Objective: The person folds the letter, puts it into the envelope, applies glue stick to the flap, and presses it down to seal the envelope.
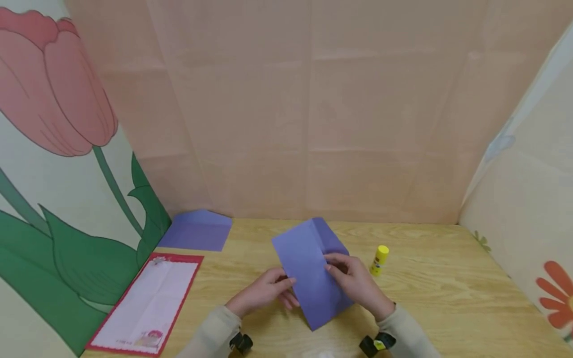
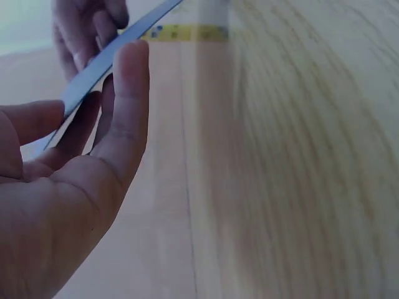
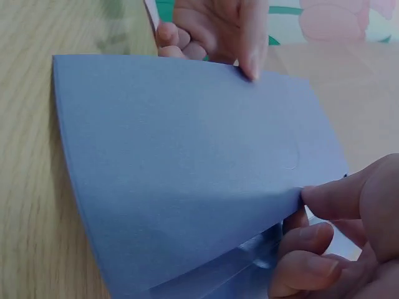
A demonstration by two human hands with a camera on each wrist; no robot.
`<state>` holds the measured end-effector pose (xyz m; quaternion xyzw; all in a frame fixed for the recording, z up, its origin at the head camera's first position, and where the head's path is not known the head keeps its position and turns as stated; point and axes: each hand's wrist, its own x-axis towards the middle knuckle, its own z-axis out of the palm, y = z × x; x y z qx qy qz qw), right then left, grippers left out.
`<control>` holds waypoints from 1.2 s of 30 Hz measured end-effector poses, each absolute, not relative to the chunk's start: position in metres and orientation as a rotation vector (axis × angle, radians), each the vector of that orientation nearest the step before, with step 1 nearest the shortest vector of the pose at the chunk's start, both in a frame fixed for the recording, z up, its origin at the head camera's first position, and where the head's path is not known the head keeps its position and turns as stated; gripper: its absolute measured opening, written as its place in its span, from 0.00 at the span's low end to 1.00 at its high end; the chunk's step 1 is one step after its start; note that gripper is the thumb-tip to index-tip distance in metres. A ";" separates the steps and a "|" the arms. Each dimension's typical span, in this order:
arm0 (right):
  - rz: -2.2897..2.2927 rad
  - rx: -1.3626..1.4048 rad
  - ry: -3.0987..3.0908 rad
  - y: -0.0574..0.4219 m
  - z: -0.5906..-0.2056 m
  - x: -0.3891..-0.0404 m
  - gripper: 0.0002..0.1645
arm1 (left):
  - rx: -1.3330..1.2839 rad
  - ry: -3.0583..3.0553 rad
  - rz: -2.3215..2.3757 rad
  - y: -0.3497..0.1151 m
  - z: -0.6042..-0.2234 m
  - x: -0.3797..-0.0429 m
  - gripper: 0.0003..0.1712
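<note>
Above the table, a purple paper envelope [image 1: 302, 263] is held tilted between both hands. Its left edge is pinched by my left hand [image 1: 261, 291], thumb on the near face and fingers behind. My right hand [image 1: 355, 283] grips the right side by the flap fold, thumb on the front layer. In the right wrist view the envelope [image 3: 174, 149] shows a parted lower edge, with the right fingers [image 3: 308, 265] beside the opening. The left wrist view shows the envelope [image 2: 100, 68] nearly edge-on.
A yellow glue stick [image 1: 379, 260] stands on the wooden table [image 1: 447, 288] right of the hands. Another purple envelope [image 1: 197, 233] lies at the back left, flap unfolded. In front of it lies a red-bordered white sheet [image 1: 145, 303]. A tan cloth [image 1: 309, 109] hangs behind.
</note>
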<state>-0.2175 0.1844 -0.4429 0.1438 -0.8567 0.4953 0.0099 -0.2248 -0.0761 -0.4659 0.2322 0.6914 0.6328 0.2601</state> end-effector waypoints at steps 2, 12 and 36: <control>1.487 0.457 -2.687 0.185 -0.445 -0.218 0.15 | 0.594 1.878 1.734 -0.078 -0.465 -0.225 0.19; 1.248 0.658 -2.667 0.190 -0.453 -0.217 0.15 | 0.398 2.111 1.872 -0.099 -0.460 -0.235 0.16; 0.714 0.537 -3.015 0.196 -0.469 -0.213 0.23 | 0.293 2.453 1.211 -0.116 -0.470 -0.225 0.20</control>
